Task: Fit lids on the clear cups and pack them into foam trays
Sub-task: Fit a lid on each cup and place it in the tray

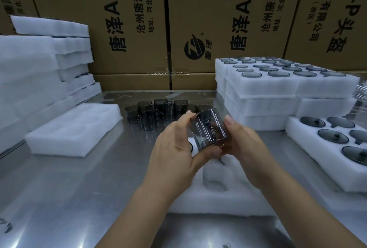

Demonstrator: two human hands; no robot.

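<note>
The left hand [174, 148] curls round the left side of a tilted smoky clear cup [210, 128]. The right hand [244, 148] clasps its right side, just above the near foam tray [218, 198] on the table [79, 188].

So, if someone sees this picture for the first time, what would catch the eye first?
First the smoky clear cup, gripped at the centre by the left hand and the right hand above a foam tray. Then the group of cups on the metal table behind it, and the stacked trays of dark lids at the right. Big cardboard boxes fill the background.
</note>
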